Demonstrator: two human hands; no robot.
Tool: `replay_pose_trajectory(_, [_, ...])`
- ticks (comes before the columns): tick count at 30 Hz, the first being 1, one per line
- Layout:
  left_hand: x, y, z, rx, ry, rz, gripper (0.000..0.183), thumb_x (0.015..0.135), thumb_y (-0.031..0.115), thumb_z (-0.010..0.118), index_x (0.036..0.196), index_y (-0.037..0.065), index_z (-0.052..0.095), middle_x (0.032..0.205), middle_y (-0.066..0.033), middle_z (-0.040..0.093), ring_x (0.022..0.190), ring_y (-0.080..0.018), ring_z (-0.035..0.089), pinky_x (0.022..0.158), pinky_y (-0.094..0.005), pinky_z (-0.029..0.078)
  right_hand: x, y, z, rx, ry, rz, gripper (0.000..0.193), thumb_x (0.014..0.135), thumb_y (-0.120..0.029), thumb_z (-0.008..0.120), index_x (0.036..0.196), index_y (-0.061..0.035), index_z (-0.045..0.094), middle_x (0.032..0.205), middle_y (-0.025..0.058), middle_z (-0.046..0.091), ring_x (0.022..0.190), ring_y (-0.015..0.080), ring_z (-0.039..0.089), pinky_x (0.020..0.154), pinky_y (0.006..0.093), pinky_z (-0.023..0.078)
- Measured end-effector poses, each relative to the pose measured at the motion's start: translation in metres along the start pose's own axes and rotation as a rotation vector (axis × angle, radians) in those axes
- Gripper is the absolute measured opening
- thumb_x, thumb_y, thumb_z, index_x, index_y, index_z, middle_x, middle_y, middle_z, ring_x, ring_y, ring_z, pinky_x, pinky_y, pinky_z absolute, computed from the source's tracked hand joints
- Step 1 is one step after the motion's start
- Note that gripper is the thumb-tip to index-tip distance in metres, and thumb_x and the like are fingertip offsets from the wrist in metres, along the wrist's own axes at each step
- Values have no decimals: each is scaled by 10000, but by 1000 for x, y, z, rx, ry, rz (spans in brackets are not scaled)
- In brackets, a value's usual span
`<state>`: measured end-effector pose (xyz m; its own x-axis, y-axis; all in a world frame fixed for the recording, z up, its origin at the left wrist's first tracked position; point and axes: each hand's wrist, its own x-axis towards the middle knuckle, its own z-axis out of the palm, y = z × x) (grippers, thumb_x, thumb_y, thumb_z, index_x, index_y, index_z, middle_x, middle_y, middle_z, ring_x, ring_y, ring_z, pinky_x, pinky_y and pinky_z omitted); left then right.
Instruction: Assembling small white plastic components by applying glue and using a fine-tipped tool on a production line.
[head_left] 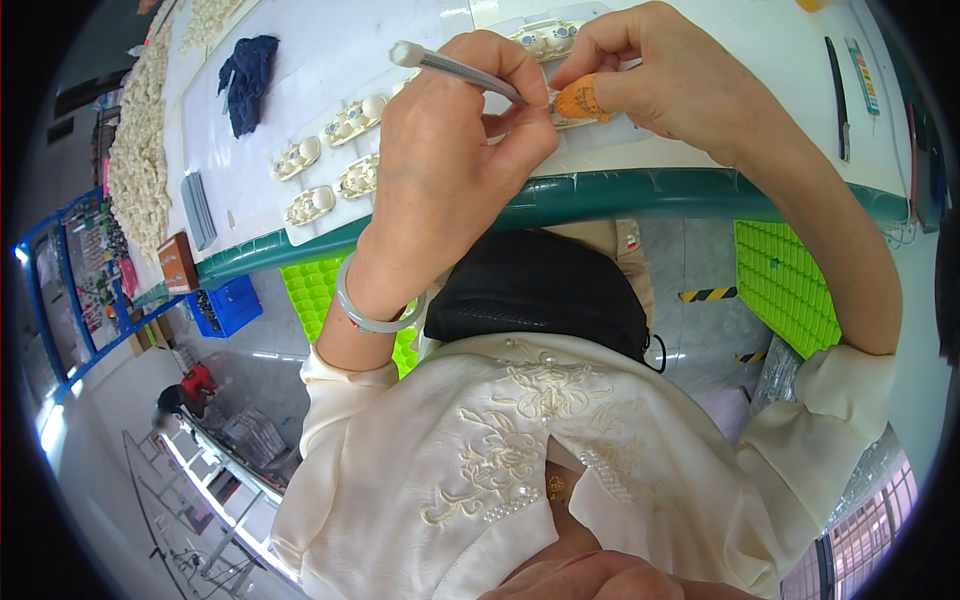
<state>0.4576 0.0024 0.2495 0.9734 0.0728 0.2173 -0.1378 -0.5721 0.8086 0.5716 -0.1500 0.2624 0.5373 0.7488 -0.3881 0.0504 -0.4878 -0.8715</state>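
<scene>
My left hand (pixel 435 165), with a pale bangle at the wrist, is closed around a slim grey pen-shaped tool (pixel 455 68) with a rounded white end. Its tip points right, toward my right hand (pixel 690 80), and is hidden by fingers. An orange wrap (pixel 582 98) covers the right thumb, which is pressed toward the forefinger; what they pinch is mostly hidden. A cream edge shows just under that thumb. Small cream moulded pieces with round details (pixel 352 120) lie in rows on a pale tray (pixel 295 236) beneath and left of my hands.
A dark blue cloth (pixel 246 85) and a grey ribbed block (pixel 198 210) lie on the white table at left. Many cream pieces (pixel 140 150) are heaped along the far left. A black strip (pixel 838 100) lies at right. A green edge (pixel 690 193) borders the table's near side.
</scene>
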Motion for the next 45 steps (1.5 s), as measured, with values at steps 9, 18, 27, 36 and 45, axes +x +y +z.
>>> replay_pose_trajectory(9, [3,0,-9,-31,-23,19,151,716,-52,632,832,13,560,820,-80,636,708,-174,655,638,-266,563,4,-17,-4,-12,-32,172,177,749,-133,691,832,23,678,684,69,632,599,112,542,554,237,422])
replay_pose_trajectory(18, [-7,19,-65,-144,131,-64,206,806,-87,640,983,-31,549,923,-138,659,851,-165,648,767,-235,512,5,-33,-3,-91,5,259,140,740,-120,656,800,7,648,592,44,567,438,83,434,397,236,319])
replay_pose_trajectory(27, [-38,-8,-56,-187,120,-203,232,817,-60,654,1025,-42,552,943,-114,659,890,-135,628,793,-219,490,8,-35,12,-276,-4,380,152,755,-126,650,824,7,625,573,44,547,419,80,433,370,234,313])
replay_pose_trajectory(36, [-35,-24,-55,-190,87,-230,201,799,43,700,963,-14,599,885,-63,666,799,-125,665,749,-239,530,10,-31,11,-267,31,271,114,733,-100,600,795,-5,588,551,34,521,329,49,379,307,208,267])
replay_pose_trajectory(45, [-30,-21,-58,-163,11,-237,188,848,-10,643,1012,-28,554,896,-45,618,851,-98,625,708,-184,484,3,-31,2,-314,-1,268,193,765,-80,521,915,-1,614,577,39,539,329,33,408,298,177,284])
